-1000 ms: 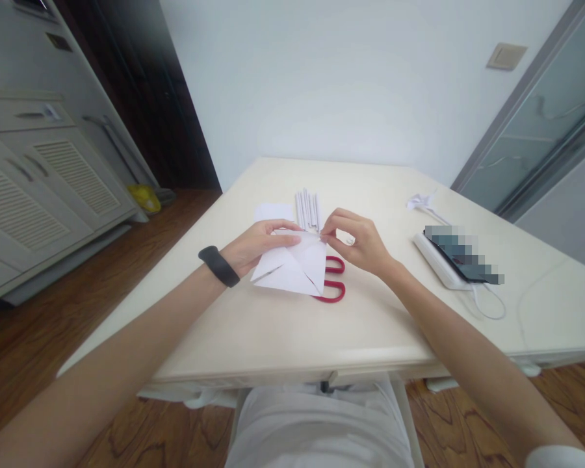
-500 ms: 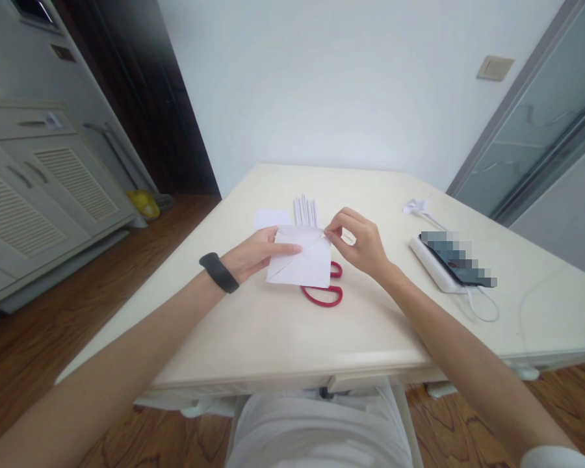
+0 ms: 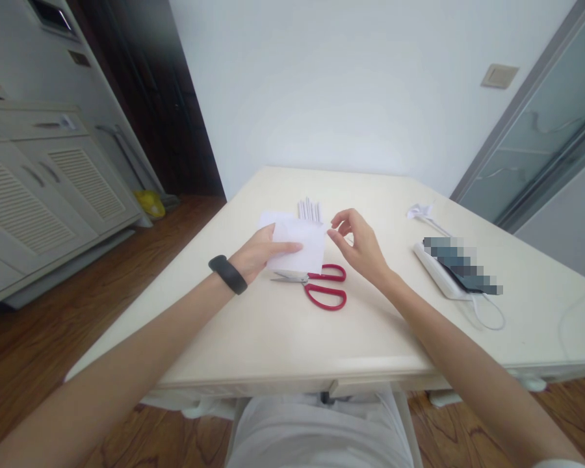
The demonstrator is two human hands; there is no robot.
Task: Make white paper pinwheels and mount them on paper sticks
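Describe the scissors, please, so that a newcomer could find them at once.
On the cream table, look just below the white paper that the left hand holds. The scissors lie flat there, blades pointing left. Their red handles are the only bright colour among white paper things.

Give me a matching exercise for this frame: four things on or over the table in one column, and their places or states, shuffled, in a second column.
Things:
1. sheet of paper
2. scissors
3. rolled paper sticks
4. phone

Places or states:
A. lying flat on the table, red handles toward the right
B. pinched in the left hand
C. far right, on a white block with a cable
D. bundled at the far side, behind the sheet

Pairs: 1-B, 2-A, 3-D, 4-C
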